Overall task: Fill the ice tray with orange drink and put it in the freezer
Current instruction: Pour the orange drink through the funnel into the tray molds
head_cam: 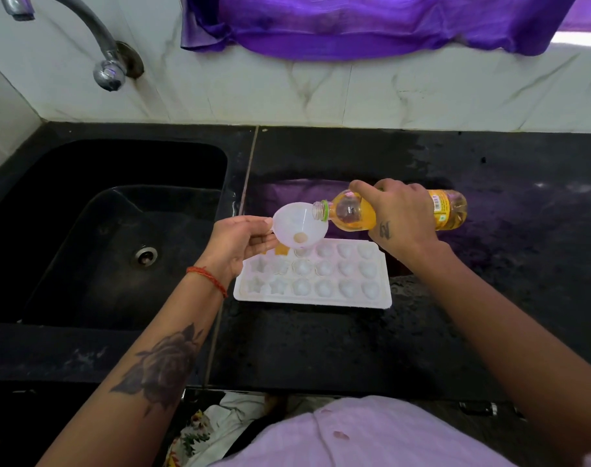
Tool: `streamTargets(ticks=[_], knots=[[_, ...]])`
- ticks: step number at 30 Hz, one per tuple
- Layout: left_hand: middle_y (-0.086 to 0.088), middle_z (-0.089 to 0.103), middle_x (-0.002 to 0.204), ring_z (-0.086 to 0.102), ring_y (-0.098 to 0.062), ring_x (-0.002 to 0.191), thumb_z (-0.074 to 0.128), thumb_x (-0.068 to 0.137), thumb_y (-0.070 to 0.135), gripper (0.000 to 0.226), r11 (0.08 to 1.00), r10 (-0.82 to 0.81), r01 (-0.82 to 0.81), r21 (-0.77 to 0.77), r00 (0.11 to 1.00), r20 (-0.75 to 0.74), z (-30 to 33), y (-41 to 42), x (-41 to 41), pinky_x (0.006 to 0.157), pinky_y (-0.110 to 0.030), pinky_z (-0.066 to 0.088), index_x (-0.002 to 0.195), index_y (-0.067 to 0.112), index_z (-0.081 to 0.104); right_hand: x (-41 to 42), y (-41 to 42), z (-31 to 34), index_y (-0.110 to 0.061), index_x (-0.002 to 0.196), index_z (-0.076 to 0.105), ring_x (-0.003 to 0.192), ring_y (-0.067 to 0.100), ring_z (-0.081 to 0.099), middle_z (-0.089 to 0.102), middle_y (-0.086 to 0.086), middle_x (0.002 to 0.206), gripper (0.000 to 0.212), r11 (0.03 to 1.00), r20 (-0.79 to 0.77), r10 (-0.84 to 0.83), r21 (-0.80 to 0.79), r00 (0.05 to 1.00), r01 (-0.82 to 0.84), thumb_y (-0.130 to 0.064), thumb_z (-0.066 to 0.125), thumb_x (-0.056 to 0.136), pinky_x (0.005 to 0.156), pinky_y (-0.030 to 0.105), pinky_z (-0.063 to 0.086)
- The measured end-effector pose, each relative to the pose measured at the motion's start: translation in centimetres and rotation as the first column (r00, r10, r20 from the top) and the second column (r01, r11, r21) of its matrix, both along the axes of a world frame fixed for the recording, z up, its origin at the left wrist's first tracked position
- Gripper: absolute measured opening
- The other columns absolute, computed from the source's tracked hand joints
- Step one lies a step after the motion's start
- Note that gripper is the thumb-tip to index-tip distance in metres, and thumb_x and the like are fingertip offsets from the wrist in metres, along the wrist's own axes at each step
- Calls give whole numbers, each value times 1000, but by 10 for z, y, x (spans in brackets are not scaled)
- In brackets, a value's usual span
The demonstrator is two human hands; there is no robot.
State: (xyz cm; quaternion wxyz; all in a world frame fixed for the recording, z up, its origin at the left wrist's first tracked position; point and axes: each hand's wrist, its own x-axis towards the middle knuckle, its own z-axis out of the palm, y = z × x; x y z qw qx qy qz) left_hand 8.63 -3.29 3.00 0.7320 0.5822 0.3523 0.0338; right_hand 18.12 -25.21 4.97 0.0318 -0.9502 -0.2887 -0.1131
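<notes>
One white plastic ice tray [312, 276] lies on the black stone worktop [489, 298], just below both hands. The left hand [238, 242] pinches one translucent white funnel [299, 225] above the tray's far row. The right hand [400, 215] grips one tilted clear bottle of orange drink [354, 214], its mouth at the funnel's rim.

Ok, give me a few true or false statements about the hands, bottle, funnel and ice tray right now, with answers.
1. The right hand grips the tilted clear plastic bottle of orange drink. True.
2. The left hand holds a metal spoon. False: it holds a white plastic funnel.
3. The white plastic ice tray sits in the black sink. False: it is on the black counter.
4. The bottle is capped. False: its mouth is open at the funnel.
</notes>
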Motion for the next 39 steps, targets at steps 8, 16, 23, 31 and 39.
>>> streamTargets(ticks=[8,16,23,31,39], knots=[[-7,74,66,72,-18,63,64,84,1,6,1000,4,-3,19,1000,-22,-1,-1,1,49,-20,54,82,3,68,0,-1,0,-29,130,45,110,32,54,60,11,118,64,1000,25,7,-28,1000,-6,-14,73,75,90,41,38],[-6,74,67,73,-18,65,64,85,3,5,999,11,-10,32,999,-40,-1,-1,0,51,-21,55,85,4,69,-2,1,-1,-29,129,46,101,31,58,62,11,112,65,1000,-3,9,15,1000,-9,-15,75,72,83,38,41],[-10,74,72,73,-19,68,63,84,1,6,1000,-15,15,-5,1000,17,4,-1,-1,56,-23,57,86,2,69,-2,-4,3,-30,122,51,77,29,61,64,6,92,64,997,-4,-39,67,999,39,-15,77,65,59,28,29],[-10,74,69,73,-19,67,62,85,-1,7,997,-52,54,-55,998,35,2,-18,9,56,-22,57,87,0,69,-4,-20,4,-30,122,50,75,31,60,64,7,92,66,996,1,-81,33,997,81,-15,79,64,60,29,32],[-9,73,65,72,-18,63,63,84,-1,5,997,-69,69,-43,997,17,-2,-29,13,55,-21,57,84,1,68,-7,-30,1,-28,125,50,90,34,60,65,11,105,59,996,34,-85,-12,996,85,-16,75,72,72,35,39]])
